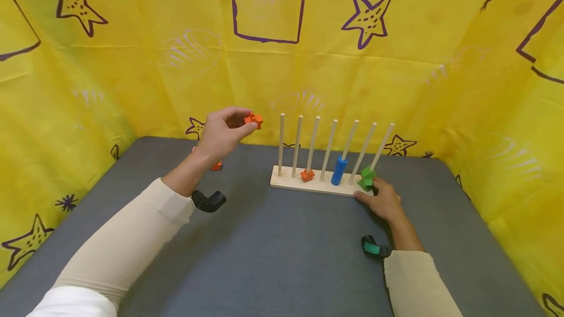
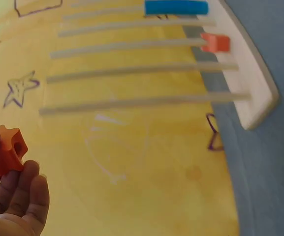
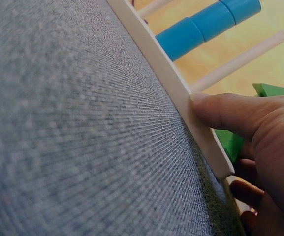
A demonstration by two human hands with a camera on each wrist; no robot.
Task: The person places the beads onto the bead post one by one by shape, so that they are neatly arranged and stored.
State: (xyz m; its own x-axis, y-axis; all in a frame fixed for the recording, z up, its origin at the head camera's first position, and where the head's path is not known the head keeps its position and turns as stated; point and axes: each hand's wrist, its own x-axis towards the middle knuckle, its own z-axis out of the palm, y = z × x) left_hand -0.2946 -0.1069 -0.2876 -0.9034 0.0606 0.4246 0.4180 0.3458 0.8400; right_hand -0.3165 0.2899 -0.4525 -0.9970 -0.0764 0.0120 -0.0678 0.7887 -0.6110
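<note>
Thumb and fingers of my left hand (image 1: 222, 131) pinch an orange star-shaped bead (image 1: 254, 121), raised left of the pegs' tops. Its hole shows in the left wrist view, where the bead (image 2: 8, 152) faces the pegs. The wooden peg rack (image 1: 288, 182) stands on the table with several upright pegs. My right hand (image 1: 384, 199) grips the rack's right end, thumb on the front edge of the base. Stacked blue cylinders (image 1: 339, 170) sit on one peg, green beads (image 1: 366, 178) on the rightmost, and one orange star bead (image 1: 307, 175) on the third from left.
Orange pieces (image 1: 216, 166) lie on the grey table (image 1: 282, 248) at the left, partly hidden behind my left wrist. A yellow patterned cloth (image 1: 198, 77) hangs behind the table and along both sides. Black devices (image 1: 209, 201) project from both wrists.
</note>
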